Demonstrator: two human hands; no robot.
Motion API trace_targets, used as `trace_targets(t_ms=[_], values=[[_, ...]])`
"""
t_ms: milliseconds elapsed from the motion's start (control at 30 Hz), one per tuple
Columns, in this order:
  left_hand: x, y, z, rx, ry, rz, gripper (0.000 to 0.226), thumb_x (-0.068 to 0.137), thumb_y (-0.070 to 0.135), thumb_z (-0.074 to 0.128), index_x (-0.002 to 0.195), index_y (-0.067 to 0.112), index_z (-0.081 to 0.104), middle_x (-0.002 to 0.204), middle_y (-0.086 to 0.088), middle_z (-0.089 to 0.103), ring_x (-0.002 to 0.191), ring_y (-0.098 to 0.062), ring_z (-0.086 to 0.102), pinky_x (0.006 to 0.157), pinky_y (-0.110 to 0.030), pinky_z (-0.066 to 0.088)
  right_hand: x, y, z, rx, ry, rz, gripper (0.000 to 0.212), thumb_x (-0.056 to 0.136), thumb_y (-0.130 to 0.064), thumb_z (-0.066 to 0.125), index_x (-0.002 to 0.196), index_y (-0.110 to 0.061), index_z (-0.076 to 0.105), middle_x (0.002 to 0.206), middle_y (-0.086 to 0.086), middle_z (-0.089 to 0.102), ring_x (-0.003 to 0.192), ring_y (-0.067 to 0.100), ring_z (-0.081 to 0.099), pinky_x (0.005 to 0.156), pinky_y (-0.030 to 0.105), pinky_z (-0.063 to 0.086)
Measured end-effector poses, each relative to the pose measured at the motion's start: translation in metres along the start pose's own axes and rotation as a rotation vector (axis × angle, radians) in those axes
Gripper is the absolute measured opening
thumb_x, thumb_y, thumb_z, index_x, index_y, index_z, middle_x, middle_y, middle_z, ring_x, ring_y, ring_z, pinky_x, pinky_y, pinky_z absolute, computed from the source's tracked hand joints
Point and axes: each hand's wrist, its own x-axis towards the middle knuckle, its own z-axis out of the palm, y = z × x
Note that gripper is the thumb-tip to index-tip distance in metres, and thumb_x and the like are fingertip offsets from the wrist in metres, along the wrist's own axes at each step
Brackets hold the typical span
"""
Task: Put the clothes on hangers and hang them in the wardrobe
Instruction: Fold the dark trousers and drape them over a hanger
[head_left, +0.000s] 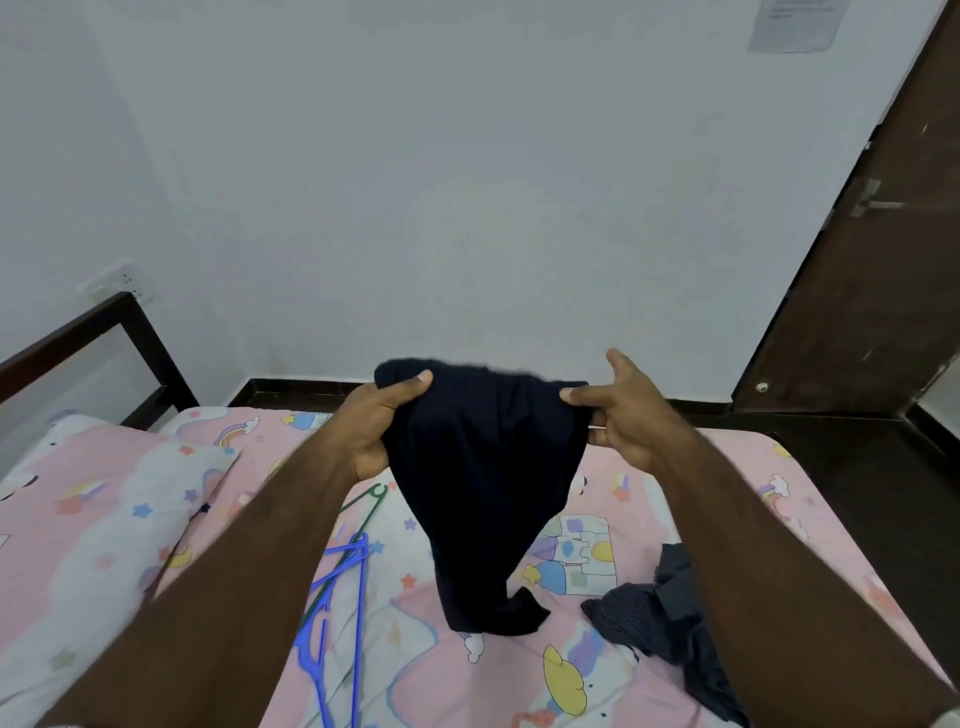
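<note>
Presently, 1 dark garment (483, 499) is held up above the bed (753, 499), at the centre of the scene, with its lower end resting bunched on the sheet. The left hand (382, 423) grips the garment's upper left edge, fingers curled into the cloth and thumb on top. The right hand (621, 415) pinches the upper right edge between forefinger and lower fingers, thumb raised clear. Which part of the garment is uppermost cannot be told; the top edge is blurred.

On the sheet to the near left lie 2 hangers, partly under the left forearm: a blue hanger (337, 597) nearer, and a green hanger (371, 500) just beyond it, the 2 overlapping. A second, crumpled grey garment (670, 618) lies at the near right, apart from the held one. A pillow (104, 519) occupies the left side. A dark door (878, 234) stands at the far right. No wardrobe is in view.

Assessment: the step in hand appears to be opening out and orienting the dark garment ahead of hangering. No garment is on a hanger yet, so the task looks to be at an early stage. The next move calls for finding the neck or waist opening, freeing 1 hand to take a hanger from the near left, and feeding it in without letting the cloth collapse.
</note>
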Motion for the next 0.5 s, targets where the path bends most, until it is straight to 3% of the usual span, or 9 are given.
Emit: trace_targets(t_ms=[100,167,233,300,400,500], values=[[0.004,0.001,-0.016,-0.114,-0.032,-0.08,0.049,0.089,0.032,0.073,0.129,0.005,0.065,0.125,-0.013,0.07,0.114,-0.026,0.068,0.095,-0.041,0.054,0.003,0.005,-0.004,0.201,0.013,-0.045,0.095,0.089,0.002,0.068,0.159,-0.03,0.012,0.116,0.011,0.071,0.094,0.024,0.072,0.082,0.046,0.059],[-0.001,0.0,-0.024,-0.016,-0.127,-0.133,0.047,0.09,0.034,0.069,0.131,0.011,0.065,0.128,-0.011,0.068,0.121,-0.027,0.064,0.1,-0.044,0.051,0.005,0.0,-0.005,0.305,0.028,-0.077,0.09,0.091,0.001,0.066,0.159,-0.028,0.015,0.119,0.012,0.071,0.093,0.023,0.072,0.077,0.043,0.059],[-0.003,-0.003,-0.027,0.111,-0.182,-0.164,0.046,0.087,0.024,0.071,0.131,0.012,0.064,0.129,-0.011,0.068,0.117,-0.028,0.066,0.094,-0.044,0.056,0.008,-0.003,-0.004,0.336,0.05,-0.083,0.086,0.091,0.001,0.065,0.159,-0.026,0.018,0.122,0.013,0.069,0.096,0.023,0.072,0.077,0.042,0.059],[-0.004,-0.004,-0.029,0.144,-0.135,-0.161,0.046,0.082,0.013,0.073,0.127,0.01,0.065,0.126,-0.012,0.069,0.108,-0.028,0.07,0.083,-0.04,0.061,0.007,-0.007,-0.003,0.361,0.074,-0.081,0.086,0.092,0.003,0.064,0.159,-0.021,0.017,0.122,0.014,0.068,0.1,0.023,0.072,0.079,0.041,0.059],[0.0,0.002,-0.028,0.089,-0.052,-0.131,0.043,0.08,0.016,0.076,0.121,0.006,0.068,0.121,-0.014,0.071,0.101,-0.026,0.073,0.076,-0.035,0.061,0.007,-0.009,-0.008,0.41,0.067,-0.098,0.092,0.09,0.005,0.064,0.16,-0.02,0.009,0.126,0.014,0.065,0.1,0.022,0.072,0.084,0.048,0.058],[0.003,0.007,-0.023,-0.015,-0.056,-0.1,0.036,0.08,0.02,0.076,0.114,0.007,0.071,0.114,-0.011,0.074,0.096,-0.023,0.073,0.078,-0.036,0.061,0.006,0.001,-0.01,0.385,-0.018,-0.078,0.106,0.084,0.001,0.071,0.16,-0.028,0.003,0.136,0.011,0.059,0.106,0.022,0.07,0.092,0.05,0.055]])
